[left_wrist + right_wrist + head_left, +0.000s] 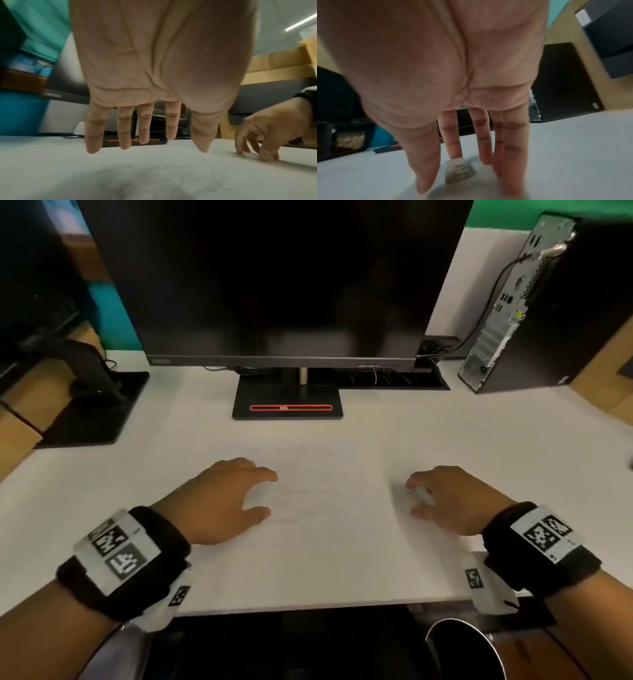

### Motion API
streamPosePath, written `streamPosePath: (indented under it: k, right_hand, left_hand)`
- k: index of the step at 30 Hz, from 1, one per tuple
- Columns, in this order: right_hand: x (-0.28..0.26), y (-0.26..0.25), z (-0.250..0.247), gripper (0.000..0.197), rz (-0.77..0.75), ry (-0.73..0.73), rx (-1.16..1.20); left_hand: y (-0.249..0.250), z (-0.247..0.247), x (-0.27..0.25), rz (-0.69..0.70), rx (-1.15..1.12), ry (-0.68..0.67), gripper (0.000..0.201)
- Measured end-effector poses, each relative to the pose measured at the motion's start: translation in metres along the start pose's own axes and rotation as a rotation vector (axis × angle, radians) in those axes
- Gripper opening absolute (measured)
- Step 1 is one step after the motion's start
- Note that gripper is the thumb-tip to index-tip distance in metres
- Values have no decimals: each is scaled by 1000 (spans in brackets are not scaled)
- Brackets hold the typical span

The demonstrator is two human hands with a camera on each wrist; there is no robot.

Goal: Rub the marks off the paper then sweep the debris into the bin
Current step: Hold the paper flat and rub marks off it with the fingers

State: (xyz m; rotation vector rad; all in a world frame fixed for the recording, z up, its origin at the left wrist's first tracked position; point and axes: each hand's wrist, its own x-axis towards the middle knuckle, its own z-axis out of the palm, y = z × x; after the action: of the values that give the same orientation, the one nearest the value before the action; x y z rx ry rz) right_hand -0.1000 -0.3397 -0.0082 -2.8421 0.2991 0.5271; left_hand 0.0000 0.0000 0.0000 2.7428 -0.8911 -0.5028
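My left hand (226, 494) lies over the left part of the paper (318, 508), fingers spread and nearly straight, holding nothing; from the left wrist view I cannot tell whether the fingertips (92, 147) touch the sheet or hang just over it. The paper sits in the middle of the white desk (171, 440), closer to its near edge than to the monitor stand (287, 402). It is so pale against the desk that its edges are hard to trace, and its pencil marks (197, 174) show only as faint, blurred loops. My right hand (448, 501) is just past the paper's right side, fingers reaching down around a small whitish eraser (458, 170) that rests on the desk. The index fingertip meets its top and the thumb (424, 169) is close beside it; whether I have truly pinched it I cannot say, since the head view hides most of it under my fingers. A round bin (466, 652) pokes out below the near edge, cut off by the frame. The monitor (274, 278) is dark, and a computer tower (534, 302) stands at the far right corner.
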Motion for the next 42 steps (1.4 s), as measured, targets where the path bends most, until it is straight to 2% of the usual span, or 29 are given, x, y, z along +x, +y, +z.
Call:
streamPosePath:
  k: [3,6,10,15,20,23,31,39,42]
  right_hand:
    - [21,-5,2,11,-63,-3,20]
    - [32,-15,-4,11,-113,-52,40]
    - [33,-34,-14,18,-206,-24,112]
    - [20,-52,-4,9,-337,-82,178]
    - [13,-62,13,11,-440,-158,213]
    - [12,-68,20,7,-495,-151,193]
    - [4,-64,31,16,-450,-89,186]
    - [7,-65,36,19,-442,-3,199]
    - [-1,-71,42,22,-495,-19,184]
  left_hand:
    - [5,2,34,-19,15,-175,73]
    - [10,4,56,-31,63,-301,93]
    - [13,10,61,-29,89,-407,109]
    - [26,14,44,-42,105,-440,108]
    - [30,22,26,-63,111,-431,108]
    - [32,24,20,-69,140,-425,110]
    - [42,28,28,57,176,-416,112]
    - [56,27,35,31,227,-479,113]
    - [55,30,36,25,223,-492,117]
